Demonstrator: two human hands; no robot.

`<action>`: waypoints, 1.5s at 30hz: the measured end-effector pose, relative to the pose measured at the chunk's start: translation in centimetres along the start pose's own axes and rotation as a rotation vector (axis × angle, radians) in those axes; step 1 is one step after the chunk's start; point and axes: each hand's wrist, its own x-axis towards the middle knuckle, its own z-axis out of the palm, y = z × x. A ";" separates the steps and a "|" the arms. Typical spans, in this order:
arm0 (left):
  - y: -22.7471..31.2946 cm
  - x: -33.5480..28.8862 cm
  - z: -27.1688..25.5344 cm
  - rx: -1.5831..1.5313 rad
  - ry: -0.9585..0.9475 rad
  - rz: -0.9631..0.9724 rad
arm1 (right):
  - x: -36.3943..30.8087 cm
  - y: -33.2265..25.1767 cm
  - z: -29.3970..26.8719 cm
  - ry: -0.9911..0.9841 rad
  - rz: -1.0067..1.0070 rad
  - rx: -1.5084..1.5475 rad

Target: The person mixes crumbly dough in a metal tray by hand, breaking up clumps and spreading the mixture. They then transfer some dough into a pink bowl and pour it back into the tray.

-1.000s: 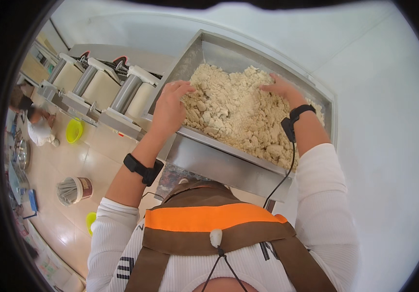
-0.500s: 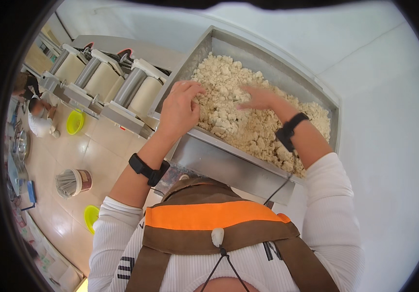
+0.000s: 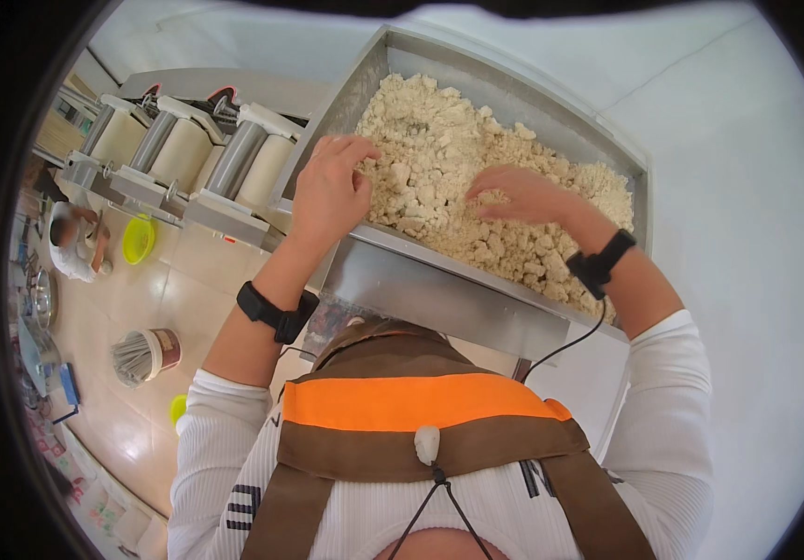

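Observation:
A metal trough point(image 3: 628, 252) holds a heap of pale, crumbly dough point(image 3: 439, 140). Over its left side is my left hand point(image 3: 330, 189), fingers bent and apart from the thumb, with nothing visible between them. Its fingertips are at the dough's left edge. My right hand point(image 3: 523, 196) hovers over or just touches the middle of the heap. It is loosely curved, with a gap between thumb and fingers, and slightly blurred. Whether crumbs cling to the fingers, I cannot tell.
Left of the trough stands a machine with several metal rollers point(image 3: 234, 161). On the tiled floor are a yellow-green basin point(image 3: 139, 241) and a bucket point(image 3: 161, 353) of grey strips. A person in white point(image 3: 70, 245) crouches farther off. Pale walls rise behind and right.
My right hand has drawn slightly right and its fingers have curved more. My left hand has moved a little up and left. The whole view has shifted slightly.

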 end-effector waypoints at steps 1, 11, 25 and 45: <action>0.0 0.0 0.0 0.002 -0.007 0.000 | 0.5 -0.8 1.3 -0.079 -0.115 0.065; -0.7 -0.2 0.0 0.028 -0.020 0.021 | -6.2 2.2 1.2 -0.278 0.179 -0.279; -0.7 -0.2 0.0 0.008 -0.020 0.037 | -24.0 1.9 0.5 -0.122 0.890 0.267; 0.0 -0.5 0.1 0.042 -0.016 0.019 | -6.0 -2.7 6.2 0.240 0.598 0.608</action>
